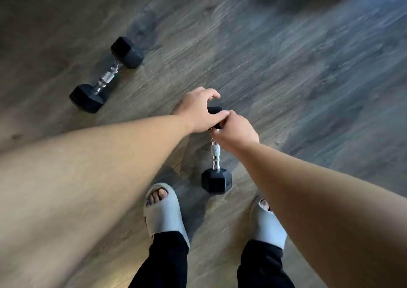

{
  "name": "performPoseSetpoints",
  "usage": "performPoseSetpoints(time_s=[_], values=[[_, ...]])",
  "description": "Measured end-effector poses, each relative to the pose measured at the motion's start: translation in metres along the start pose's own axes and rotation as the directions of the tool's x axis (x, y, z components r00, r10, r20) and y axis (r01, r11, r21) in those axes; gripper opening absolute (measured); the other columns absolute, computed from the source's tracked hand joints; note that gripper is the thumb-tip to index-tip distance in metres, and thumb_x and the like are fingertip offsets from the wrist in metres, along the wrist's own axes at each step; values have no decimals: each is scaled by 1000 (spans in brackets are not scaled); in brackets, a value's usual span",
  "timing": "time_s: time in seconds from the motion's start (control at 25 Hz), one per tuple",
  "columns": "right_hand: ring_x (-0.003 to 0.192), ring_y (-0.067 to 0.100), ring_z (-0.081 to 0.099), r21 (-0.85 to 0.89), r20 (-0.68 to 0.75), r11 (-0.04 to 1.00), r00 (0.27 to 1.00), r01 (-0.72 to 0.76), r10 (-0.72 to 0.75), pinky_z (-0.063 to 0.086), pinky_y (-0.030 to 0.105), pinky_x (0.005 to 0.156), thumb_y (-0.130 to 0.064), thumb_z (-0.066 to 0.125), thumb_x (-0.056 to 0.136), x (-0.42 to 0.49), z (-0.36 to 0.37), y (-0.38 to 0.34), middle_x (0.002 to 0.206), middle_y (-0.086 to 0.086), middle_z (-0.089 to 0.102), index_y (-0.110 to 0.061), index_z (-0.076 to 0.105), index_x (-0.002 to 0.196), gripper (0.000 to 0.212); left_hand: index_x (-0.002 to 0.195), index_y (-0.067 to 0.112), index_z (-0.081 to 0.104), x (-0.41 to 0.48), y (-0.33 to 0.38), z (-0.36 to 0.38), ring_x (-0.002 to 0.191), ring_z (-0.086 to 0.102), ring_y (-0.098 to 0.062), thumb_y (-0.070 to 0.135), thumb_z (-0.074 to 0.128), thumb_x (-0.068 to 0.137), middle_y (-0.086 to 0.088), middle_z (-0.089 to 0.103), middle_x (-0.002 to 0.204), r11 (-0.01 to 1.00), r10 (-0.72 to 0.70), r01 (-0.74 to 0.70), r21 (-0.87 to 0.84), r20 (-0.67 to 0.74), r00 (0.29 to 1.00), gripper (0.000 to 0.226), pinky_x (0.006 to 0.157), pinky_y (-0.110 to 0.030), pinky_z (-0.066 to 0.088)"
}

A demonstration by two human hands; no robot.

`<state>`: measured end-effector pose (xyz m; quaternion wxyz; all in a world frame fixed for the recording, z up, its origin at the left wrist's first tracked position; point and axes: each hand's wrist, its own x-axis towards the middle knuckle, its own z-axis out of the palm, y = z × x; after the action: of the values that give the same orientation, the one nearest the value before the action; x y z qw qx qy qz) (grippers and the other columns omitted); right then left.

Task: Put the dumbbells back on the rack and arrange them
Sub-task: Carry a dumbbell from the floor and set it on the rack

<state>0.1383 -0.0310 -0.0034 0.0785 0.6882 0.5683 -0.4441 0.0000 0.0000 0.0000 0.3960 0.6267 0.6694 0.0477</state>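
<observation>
A black hex dumbbell (216, 177) with a chrome handle lies on the wood floor just ahead of my feet. My left hand (201, 109) grips its far head from above, with fingers curled over the black block. My right hand (235, 131) is curled round the upper end of the chrome handle, right beside the left hand. A second, similar dumbbell (105, 76) lies untouched on the floor to the upper left. No rack is in view.
My two feet in pale grey slides (164, 210) stand close behind the near dumbbell, one on each side. Grey-brown wood flooring (286, 67) spreads out all around.
</observation>
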Motion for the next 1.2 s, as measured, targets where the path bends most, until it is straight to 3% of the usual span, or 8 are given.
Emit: performPoseSetpoints(time_s=[0.2,0.36,0.56,0.76,1.0,1.2], values=[[105,28,63,33,39,996,996,-86,84,55,47,89,-52,63,81,9,29,25,108,3,66,-18,56,112,47,125,28,66,11,-15,33,117,57,-24,52,79,79,0,60,121,999,-21,18,35,102,995,53,103,-40,44],[108,27,62,56,76,990,990,-126,121,54,43,87,-56,67,81,15,46,40,110,3,64,-18,54,115,52,126,28,65,11,-28,45,118,54,-25,47,82,77,2,55,126,1000,-14,13,9,94,995,55,101,-34,41],[104,26,64,73,122,979,976,-189,180,50,37,79,-57,73,80,20,68,51,98,-3,57,-18,54,116,56,140,27,55,20,-45,51,124,51,-26,44,89,71,-2,49,135,999,-32,27,36,135,990,79,106,-41,41],[94,24,65,171,239,946,943,-274,230,50,33,76,-50,76,80,23,104,60,98,0,67,-17,58,101,42,139,30,53,28,-59,60,120,52,-20,50,95,59,5,51,133,1000,-27,24,19,170,985,93,101,-34,42],[77,26,67,338,187,898,955,-283,231,53,35,67,-25,60,86,23,128,62,84,7,73,-9,62,86,16,125,30,61,34,-66,63,105,58,-18,49,94,59,9,58,116,999,46,-43,-24,129,991,75,92,-39,50],[62,9,52,318,100,918,971,-236,215,34,23,50,-22,59,88,23,118,54,73,-3,59,-19,48,73,19,115,23,61,38,-57,43,97,62,-25,47,90,59,4,63,109,995,43,-53,88,115,992,67,82,-44,54]])
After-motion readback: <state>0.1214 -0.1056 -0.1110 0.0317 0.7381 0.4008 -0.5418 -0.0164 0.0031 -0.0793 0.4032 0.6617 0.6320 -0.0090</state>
